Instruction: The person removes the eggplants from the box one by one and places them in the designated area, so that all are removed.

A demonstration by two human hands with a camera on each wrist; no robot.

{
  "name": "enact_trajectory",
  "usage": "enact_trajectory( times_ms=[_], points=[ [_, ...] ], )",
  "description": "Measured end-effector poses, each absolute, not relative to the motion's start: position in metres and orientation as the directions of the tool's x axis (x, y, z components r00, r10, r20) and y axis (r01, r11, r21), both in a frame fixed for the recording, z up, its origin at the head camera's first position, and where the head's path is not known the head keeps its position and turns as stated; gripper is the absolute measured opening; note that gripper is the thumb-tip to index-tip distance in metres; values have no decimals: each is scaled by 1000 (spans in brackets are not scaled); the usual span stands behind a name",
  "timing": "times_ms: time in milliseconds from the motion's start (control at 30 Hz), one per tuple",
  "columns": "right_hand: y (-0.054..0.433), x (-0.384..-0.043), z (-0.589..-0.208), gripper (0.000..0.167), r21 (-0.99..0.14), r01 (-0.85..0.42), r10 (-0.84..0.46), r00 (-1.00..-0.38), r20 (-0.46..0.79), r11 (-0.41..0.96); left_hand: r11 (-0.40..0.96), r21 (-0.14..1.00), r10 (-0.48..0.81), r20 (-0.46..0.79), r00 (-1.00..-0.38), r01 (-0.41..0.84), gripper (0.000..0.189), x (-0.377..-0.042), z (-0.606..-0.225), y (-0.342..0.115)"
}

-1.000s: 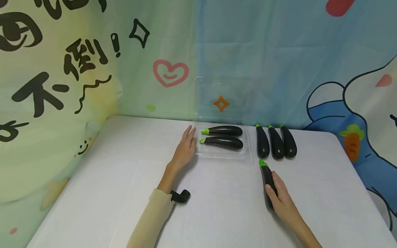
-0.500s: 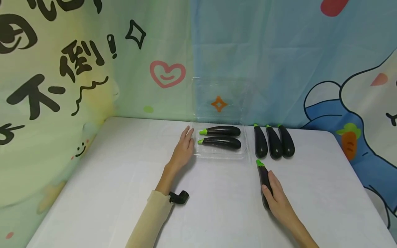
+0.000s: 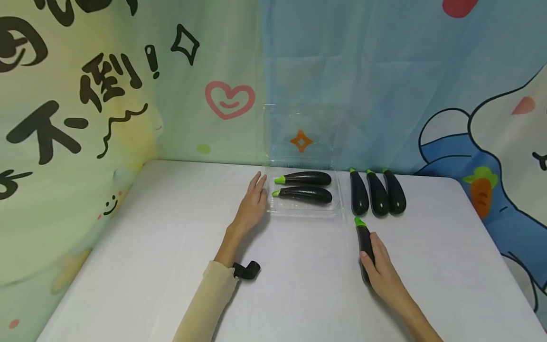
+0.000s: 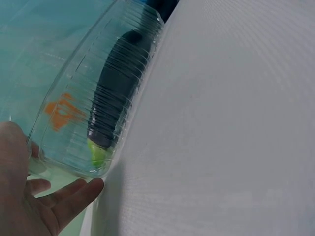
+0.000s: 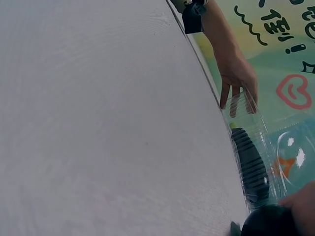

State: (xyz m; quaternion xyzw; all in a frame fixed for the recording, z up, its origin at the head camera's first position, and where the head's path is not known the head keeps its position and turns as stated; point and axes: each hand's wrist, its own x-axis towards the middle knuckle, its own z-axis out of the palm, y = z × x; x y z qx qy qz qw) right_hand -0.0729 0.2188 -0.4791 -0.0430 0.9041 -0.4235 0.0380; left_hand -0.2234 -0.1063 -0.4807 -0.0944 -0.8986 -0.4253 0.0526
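In the head view, my right hand (image 3: 382,273) grips a dark purple eggplant (image 3: 364,240) with a green stem end, thumb on one side and fingers on the other. Its stem points away from me. My left hand (image 3: 251,204) rests with extended fingers against the left side of a clear plastic clamshell box (image 3: 299,211). Two eggplants lie sideways inside, a rear eggplant (image 3: 308,178) and a front eggplant (image 3: 305,194), stems to the left. The left wrist view shows my fingers (image 4: 78,199) at the ribbed end of the box (image 4: 74,164).
Right of the box, three more eggplants lie side by side, the middle eggplant (image 3: 378,194) among them, stems toward the back. The box's transparent lid (image 3: 282,123) stands up against the printed backdrop (image 3: 384,95). A white cloth covers the table (image 3: 299,285).
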Motion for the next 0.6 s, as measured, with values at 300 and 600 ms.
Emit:
enact_trajectory(
  times_ms=[300, 600],
  points=[
    [220, -73, -477, 72, -761, -19, -117, -990, -75, 648, 628, 748, 125, 172, -977, 212, 48, -224, -481, -107],
    [221, -74, -477, 75, -760, -30, -117, -991, -61, 649, 623, 751, 125, 181, -975, 219, 48, -226, -481, -107]
  ],
)
